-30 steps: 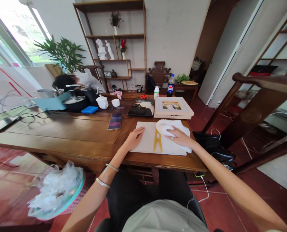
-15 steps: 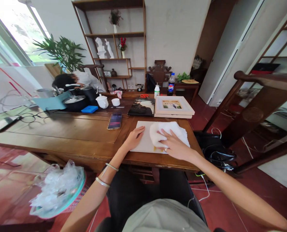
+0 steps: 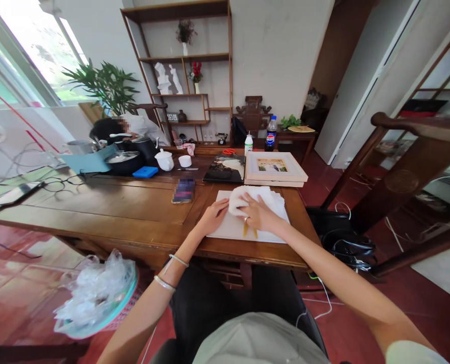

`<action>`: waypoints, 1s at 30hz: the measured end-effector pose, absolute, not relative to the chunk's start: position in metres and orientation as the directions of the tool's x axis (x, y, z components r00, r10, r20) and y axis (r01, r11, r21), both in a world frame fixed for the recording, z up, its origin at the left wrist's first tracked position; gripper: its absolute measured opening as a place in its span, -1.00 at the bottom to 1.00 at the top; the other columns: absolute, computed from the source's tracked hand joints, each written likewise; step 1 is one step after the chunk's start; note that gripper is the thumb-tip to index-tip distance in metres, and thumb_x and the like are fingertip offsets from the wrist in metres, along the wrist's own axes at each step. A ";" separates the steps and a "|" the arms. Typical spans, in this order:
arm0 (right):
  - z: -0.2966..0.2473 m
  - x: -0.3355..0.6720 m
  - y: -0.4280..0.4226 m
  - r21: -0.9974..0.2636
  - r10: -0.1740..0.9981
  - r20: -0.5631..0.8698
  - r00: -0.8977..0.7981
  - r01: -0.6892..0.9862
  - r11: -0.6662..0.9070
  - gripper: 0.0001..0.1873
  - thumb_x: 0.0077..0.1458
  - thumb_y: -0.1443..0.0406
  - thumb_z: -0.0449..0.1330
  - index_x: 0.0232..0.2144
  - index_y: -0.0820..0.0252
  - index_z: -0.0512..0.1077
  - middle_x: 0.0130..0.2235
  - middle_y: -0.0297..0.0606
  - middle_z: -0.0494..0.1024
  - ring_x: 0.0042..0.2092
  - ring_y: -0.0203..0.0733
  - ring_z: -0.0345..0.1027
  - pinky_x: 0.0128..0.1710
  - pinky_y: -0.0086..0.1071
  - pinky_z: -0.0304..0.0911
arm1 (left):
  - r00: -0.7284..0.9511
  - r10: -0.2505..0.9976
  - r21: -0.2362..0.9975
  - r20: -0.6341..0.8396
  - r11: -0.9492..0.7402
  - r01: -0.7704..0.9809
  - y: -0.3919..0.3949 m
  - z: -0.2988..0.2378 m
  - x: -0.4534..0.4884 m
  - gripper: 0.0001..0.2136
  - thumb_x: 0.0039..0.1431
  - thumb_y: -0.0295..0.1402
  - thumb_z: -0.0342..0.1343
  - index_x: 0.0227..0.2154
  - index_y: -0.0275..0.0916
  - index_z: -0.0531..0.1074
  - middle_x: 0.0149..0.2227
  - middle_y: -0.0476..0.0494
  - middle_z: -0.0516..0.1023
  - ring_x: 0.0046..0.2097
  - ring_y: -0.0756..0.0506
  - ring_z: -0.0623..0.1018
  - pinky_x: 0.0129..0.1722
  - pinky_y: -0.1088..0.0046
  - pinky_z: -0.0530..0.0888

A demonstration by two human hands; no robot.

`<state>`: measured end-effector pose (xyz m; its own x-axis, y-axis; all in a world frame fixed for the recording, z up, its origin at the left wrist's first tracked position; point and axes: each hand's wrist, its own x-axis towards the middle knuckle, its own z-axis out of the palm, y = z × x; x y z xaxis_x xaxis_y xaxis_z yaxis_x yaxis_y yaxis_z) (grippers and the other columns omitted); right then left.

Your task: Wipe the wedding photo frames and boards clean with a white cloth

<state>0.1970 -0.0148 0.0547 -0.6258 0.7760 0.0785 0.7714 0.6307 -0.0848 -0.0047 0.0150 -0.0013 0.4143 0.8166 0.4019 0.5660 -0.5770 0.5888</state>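
In the head view, the right hand (image 3: 261, 215) is laid with spread fingers upon a white cloth (image 3: 275, 202), and its grip holds this cloth gathered under the palm and fingers. One finger of this hand carries a ring. The cloth lies over the upper and right part of a flat white board (image 3: 230, 230), which rests on the brown wooden desk (image 3: 145, 202) near its front edge. Just below the right hand, two narrow legs of a yellow piece (image 3: 245, 230) are visible on the board; its other part is hidden.

The left hand (image 3: 215, 215) rests at the left side of the board, with its fingers extended towards the cloth. Its grip is loose and flat, and I see nothing held in it. Whether its fingertips touch the cloth, I cannot tell.

Beyond the board, a dark album (image 3: 225, 169) lies beside a pale box (image 3: 300, 172) which bears a framed picture. Behind these stand a white bottle (image 3: 249, 145) and a dark bottle (image 3: 271, 137) with blue cap. To the left of the board lies a phone (image 3: 183, 191) with blurred screen; farther back are a white cup (image 3: 185, 161), a white lidded pot (image 3: 165, 161) and a blue box (image 3: 145, 172).
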 end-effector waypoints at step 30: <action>0.058 0.184 -0.010 0.029 0.838 0.074 -0.541 0.841 0.541 -0.63 0.13 0.36 -0.04 -0.04 0.24 0.40 0.21 0.04 0.15 0.25 0.20 -0.18 0.07 0.23 -0.10 | 0.406 0.816 0.605 0.412 -0.578 0.547 0.013 0.001 -0.004 -0.64 0.19 -0.39 -0.12 0.02 -0.21 0.39 0.13 -0.12 0.36 0.17 -0.16 0.32 0.20 0.21 0.19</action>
